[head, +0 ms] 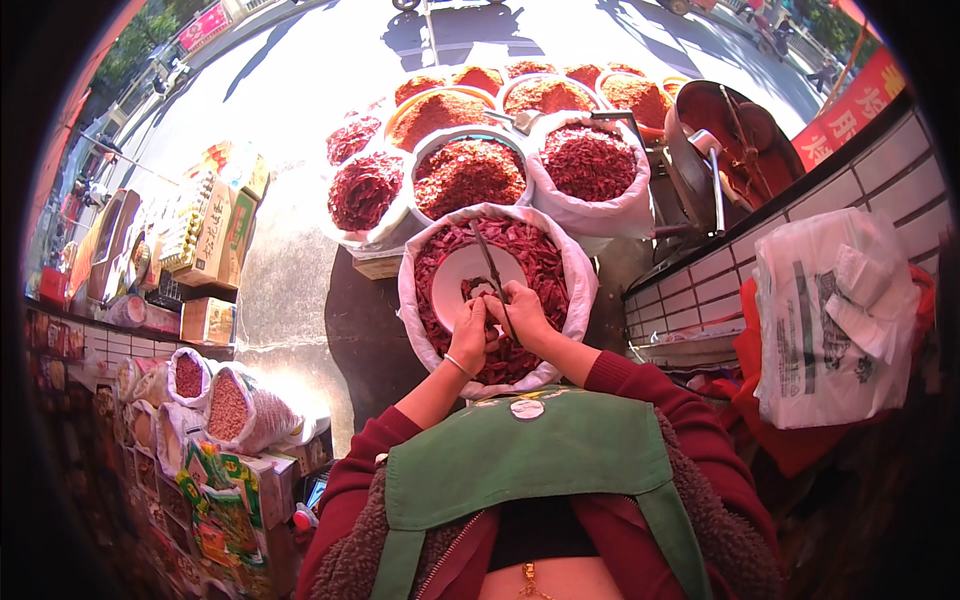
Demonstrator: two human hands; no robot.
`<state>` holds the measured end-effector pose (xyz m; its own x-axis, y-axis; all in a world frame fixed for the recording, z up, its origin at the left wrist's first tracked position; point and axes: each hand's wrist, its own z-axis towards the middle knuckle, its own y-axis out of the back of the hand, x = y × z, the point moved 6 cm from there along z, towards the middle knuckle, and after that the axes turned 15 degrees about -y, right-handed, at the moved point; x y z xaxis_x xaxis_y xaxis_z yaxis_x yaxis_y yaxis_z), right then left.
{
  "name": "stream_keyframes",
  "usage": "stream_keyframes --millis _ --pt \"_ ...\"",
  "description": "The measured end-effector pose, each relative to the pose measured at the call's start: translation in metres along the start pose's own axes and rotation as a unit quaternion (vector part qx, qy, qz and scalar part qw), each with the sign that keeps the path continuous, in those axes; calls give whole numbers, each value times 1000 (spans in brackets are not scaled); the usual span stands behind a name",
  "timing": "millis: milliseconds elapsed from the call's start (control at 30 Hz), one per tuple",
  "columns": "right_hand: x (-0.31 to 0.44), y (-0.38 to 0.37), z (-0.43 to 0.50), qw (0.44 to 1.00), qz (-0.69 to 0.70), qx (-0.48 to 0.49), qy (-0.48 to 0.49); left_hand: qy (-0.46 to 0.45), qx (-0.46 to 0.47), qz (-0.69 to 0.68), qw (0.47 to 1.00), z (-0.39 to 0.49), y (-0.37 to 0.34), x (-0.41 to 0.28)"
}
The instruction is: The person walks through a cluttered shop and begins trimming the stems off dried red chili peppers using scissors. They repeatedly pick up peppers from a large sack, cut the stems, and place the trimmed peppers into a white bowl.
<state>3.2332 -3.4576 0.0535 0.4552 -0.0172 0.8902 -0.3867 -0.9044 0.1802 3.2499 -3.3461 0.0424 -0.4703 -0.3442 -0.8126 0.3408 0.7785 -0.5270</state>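
Observation:
Before me stands a white sack (586, 300) with a rolled rim, filled with dried red chillies (536, 240). On the chillies rests a white bowl (448, 289), with a few dark red pieces near its middle. My right hand (527, 315) grips a long, narrow dark tool (486, 253) that slants up across the bowl; its exact kind is unclear. Close beside it, over the bowl's near edge, my left hand (471, 341) has its fingers bent and its fingertips against the right hand's. Whatever lies between those fingertips is too small to make out.
Beyond stand more sacks of dried chillies (589, 161) and tubs of ground chilli (442, 116). A metal machine with a round hopper (686, 165) is at right, near a tiled ledge (757, 255) and stacked plastic bags (832, 322). Sacks of peanuts (229, 405) and cartons (208, 319) line the left.

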Motion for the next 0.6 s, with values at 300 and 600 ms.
stream_keyframes --millis 300,600 --pt "-3 -1 3 994 80 52 -62 -112 42 184 976 -9 -15 -26" --pt "10 -1 -11 981 144 83 -100 -228 42 278 932 -1 1 -16"
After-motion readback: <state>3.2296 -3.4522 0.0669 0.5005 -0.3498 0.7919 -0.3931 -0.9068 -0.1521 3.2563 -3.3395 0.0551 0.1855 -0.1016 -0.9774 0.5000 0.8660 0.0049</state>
